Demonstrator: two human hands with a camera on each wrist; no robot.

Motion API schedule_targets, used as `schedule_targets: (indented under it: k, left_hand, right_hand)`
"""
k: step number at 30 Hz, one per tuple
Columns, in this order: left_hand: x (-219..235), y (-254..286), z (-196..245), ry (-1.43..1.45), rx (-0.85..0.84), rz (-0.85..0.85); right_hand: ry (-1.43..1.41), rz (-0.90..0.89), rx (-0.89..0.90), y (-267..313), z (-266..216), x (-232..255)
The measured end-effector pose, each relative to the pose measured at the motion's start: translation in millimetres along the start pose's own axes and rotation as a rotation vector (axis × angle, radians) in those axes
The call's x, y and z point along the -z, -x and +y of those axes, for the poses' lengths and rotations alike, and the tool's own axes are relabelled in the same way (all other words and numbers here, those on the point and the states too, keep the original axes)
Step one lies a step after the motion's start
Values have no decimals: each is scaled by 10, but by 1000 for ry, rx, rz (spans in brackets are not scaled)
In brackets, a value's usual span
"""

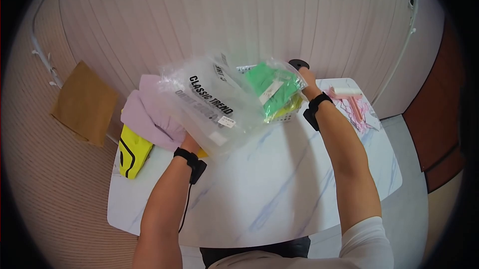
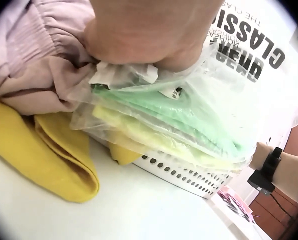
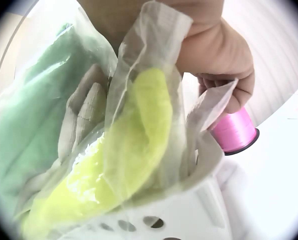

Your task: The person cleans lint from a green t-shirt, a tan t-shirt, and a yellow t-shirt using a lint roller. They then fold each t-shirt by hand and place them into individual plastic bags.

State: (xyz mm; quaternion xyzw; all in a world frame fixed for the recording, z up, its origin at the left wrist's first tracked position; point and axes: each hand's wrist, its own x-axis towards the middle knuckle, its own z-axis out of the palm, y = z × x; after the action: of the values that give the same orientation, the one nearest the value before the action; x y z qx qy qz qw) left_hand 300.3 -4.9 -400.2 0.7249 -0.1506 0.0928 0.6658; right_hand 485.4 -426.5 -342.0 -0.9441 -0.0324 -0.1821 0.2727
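My left hand (image 2: 149, 30) holds the bunched edge of a printed clear plastic bag (image 1: 214, 104), its fingertips hidden from view. The bag rises in front of a white perforated basket (image 2: 184, 180). My right hand (image 3: 219, 55) is at the basket's far right corner, its curled fingers pinching the whitish edge of a plastic bag (image 3: 214, 104). In the basket lie bagged garments, one green (image 1: 269, 87) with a white label and one bright yellow (image 3: 139, 135). A mauve garment (image 1: 149, 114) lies close beside my left hand, with a mustard-yellow piece of cloth (image 2: 49, 155) below it.
A neon-yellow garment with black lines (image 1: 132, 153) lies at the table's left edge. Behind the basket's right corner stands a pink ribbon spool (image 3: 235, 132). Farther right are a lint roller (image 1: 347, 92) and pink shredded strips (image 1: 364, 124). Brown paper (image 1: 86, 104) is at the far left.
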Motion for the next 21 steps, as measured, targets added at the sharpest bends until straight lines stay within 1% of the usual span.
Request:
schedule_targets:
  k: [2, 5, 8, 10, 12, 14, 16, 17, 18, 20, 21]
  left_hand:
    - [-9, -21, 18, -3, -5, -3]
    - [-1, -30, -3, -15, -14, -2]
    - [-8, -82, -35, -27, -27, 0]
    - [-11, -127, -53, -38, -38, 4]
    - [-2, -169, -74, -61, -51, 16]
    - [11, -221, -112, -86, -68, 33]
    - [26, -284, -146, -111, -87, 52]
    - [31, -329, -159, -126, -95, 60]
    - [40, -360, -175, -138, -105, 67]
    - [60, -407, -206, -159, -124, 75]
    - [69, -431, -201, -170, -134, 78]
  right_hand:
    - [24, -6, -18, -77, 182, -191]
    - [-129, 50, -11, 21, -33, -68]
    - [-109, 216, 95, -142, -199, 26]
    - [-46, 305, 153, -284, -441, 308]
    - [-95, 348, 199, -396, -728, 675]
    - [-81, 343, 313, -525, -968, 1046]
    - [-43, 421, 460, -603, -1246, 1435]
    - [-61, 411, 467, -639, -1394, 1635]
    - [-78, 406, 473, -630, -1546, 1846]
    - [-73, 443, 598, -464, -1883, 2244]
    - [-89, 441, 596, -399, -2030, 2395]
